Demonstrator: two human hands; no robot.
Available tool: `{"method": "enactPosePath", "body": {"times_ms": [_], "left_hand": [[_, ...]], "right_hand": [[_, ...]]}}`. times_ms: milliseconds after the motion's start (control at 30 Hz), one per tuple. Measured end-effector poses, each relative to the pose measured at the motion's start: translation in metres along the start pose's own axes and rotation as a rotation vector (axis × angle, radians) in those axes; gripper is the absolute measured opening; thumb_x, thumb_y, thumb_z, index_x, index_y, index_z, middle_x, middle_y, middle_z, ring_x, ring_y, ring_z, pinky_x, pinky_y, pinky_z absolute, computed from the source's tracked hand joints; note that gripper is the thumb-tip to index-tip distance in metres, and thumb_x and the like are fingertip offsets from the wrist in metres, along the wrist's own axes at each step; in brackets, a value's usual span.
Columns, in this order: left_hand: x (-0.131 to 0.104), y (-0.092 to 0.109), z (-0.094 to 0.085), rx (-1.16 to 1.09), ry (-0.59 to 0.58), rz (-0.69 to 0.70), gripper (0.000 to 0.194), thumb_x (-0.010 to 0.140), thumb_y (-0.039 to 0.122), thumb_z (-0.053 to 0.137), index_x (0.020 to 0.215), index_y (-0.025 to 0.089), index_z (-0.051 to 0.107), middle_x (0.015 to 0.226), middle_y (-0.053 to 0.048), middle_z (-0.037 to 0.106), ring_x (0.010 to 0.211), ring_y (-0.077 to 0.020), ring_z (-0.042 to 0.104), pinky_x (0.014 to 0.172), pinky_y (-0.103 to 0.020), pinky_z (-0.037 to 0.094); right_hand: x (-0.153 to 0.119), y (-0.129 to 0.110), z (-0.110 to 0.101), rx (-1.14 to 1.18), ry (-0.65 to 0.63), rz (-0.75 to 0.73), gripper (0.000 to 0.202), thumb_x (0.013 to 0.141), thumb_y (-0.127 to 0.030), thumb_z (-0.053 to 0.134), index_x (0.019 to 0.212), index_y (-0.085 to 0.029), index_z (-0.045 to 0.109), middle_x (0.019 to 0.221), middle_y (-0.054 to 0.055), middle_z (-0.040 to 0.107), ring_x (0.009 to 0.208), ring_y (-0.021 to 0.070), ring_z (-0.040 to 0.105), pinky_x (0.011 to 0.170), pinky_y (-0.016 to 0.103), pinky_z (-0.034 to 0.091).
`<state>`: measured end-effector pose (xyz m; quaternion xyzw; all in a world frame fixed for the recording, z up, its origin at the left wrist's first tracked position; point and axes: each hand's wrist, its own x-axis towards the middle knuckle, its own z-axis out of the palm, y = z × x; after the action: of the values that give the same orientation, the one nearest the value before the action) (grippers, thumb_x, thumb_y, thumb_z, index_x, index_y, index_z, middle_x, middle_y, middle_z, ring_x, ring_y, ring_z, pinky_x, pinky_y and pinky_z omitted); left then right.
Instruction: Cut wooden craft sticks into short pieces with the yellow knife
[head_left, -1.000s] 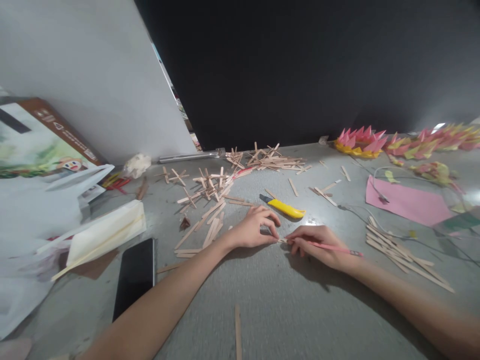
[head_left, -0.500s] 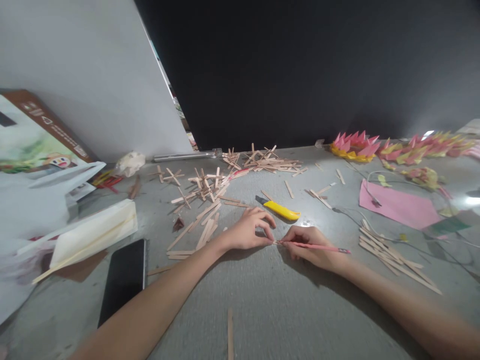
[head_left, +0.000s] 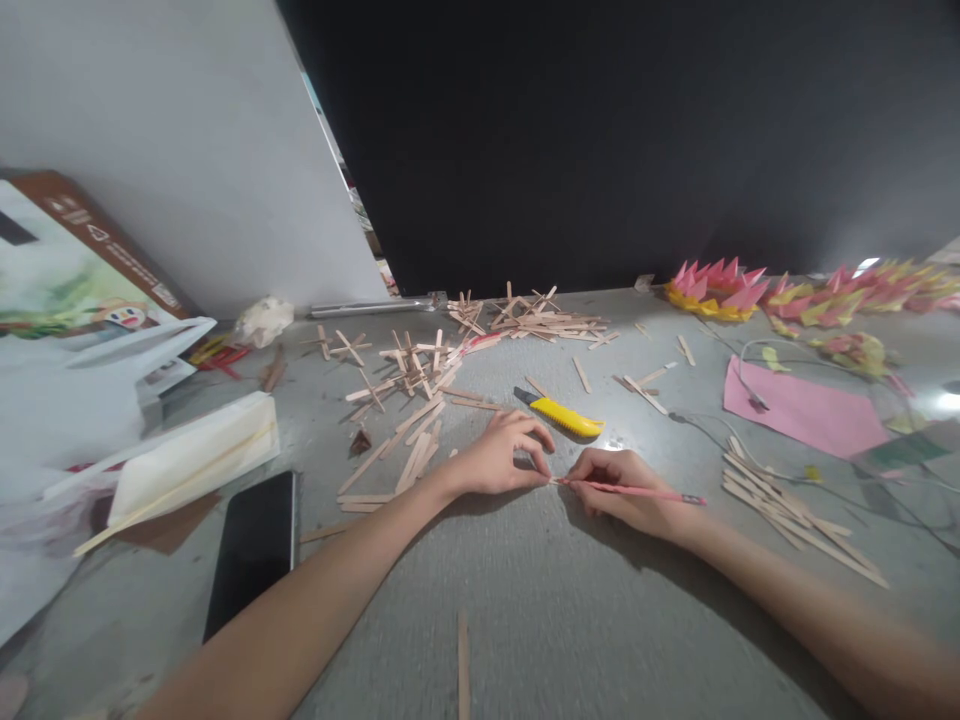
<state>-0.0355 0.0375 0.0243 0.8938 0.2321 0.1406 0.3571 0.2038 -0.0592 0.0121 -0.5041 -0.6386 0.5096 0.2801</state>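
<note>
My right hand is closed around a pink pencil, its eraser end pointing right and its tip toward my left hand. My left hand pinches with thumb and forefinger at a small pale wooden piece, mostly hidden, which looks like a bit of craft stick. The pencil's tip is at that piece. Just beyond both hands lies a yellow utility knife with its dark end to the left. A single craft stick lies on the grey table nearer to me.
Loose and crossed craft sticks spread behind my left hand; another bundle lies right. A black phone sits by my left forearm. Pink paper, a cable and folded paper chains are at the right. A dark panel stands behind.
Both hands keep nearly the same pose, with the pencil tip still at the small piece. The whole view has shifted slightly.
</note>
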Motion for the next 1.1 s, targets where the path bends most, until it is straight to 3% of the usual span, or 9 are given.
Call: {"method": "enactPosePath", "body": {"times_ms": [367, 600, 800, 1100], "left_hand": [[0.0, 0.001, -0.001, -0.01, -0.008, -0.003, 0.011, 0.087, 0.034, 0.082, 0.079, 0.026, 0.079, 0.122, -0.003, 0.07, 0.123, -0.026, 0.052, 0.115, -0.047, 0.028], [0.0, 0.002, -0.001, -0.007, -0.012, -0.001, 0.012, 0.087, 0.035, 0.082, 0.08, 0.026, 0.079, 0.122, -0.003, 0.07, 0.123, -0.0258, 0.052, 0.115, -0.047, 0.028], [0.0, 0.001, -0.001, -0.007, -0.009, -0.001, 0.013, 0.088, 0.036, 0.081, 0.08, 0.026, 0.079, 0.122, -0.003, 0.07, 0.124, -0.026, 0.052, 0.114, -0.047, 0.029], [0.0, 0.0, 0.0, 0.006, -0.007, 0.009, 0.013, 0.088, 0.035, 0.081, 0.079, 0.025, 0.079, 0.123, -0.003, 0.07, 0.122, -0.0258, 0.053, 0.113, -0.046, 0.029]], "right_hand": [[0.0, 0.006, 0.0, -0.011, 0.002, -0.01, 0.01, 0.089, -0.027, 0.065, 0.085, -0.019, 0.07, 0.065, -0.001, 0.066, 0.058, 0.0126, 0.055, 0.052, 0.024, 0.037], [0.0, 0.007, 0.001, -0.014, -0.007, -0.019, 0.012, 0.09, -0.029, 0.066, 0.086, -0.019, 0.069, 0.064, -0.001, 0.064, 0.057, 0.0124, 0.054, 0.052, 0.024, 0.037], [0.0, 0.009, 0.002, -0.01, 0.017, -0.028, 0.023, 0.096, -0.041, 0.063, 0.093, -0.018, 0.069, 0.067, 0.001, 0.067, 0.06, 0.0148, 0.06, 0.054, 0.027, 0.043], [0.0, 0.012, 0.001, -0.054, 0.003, -0.037, 0.018, 0.095, -0.036, 0.062, 0.093, -0.019, 0.068, 0.068, 0.0, 0.066, 0.06, 0.0136, 0.057, 0.053, 0.025, 0.04]]}}
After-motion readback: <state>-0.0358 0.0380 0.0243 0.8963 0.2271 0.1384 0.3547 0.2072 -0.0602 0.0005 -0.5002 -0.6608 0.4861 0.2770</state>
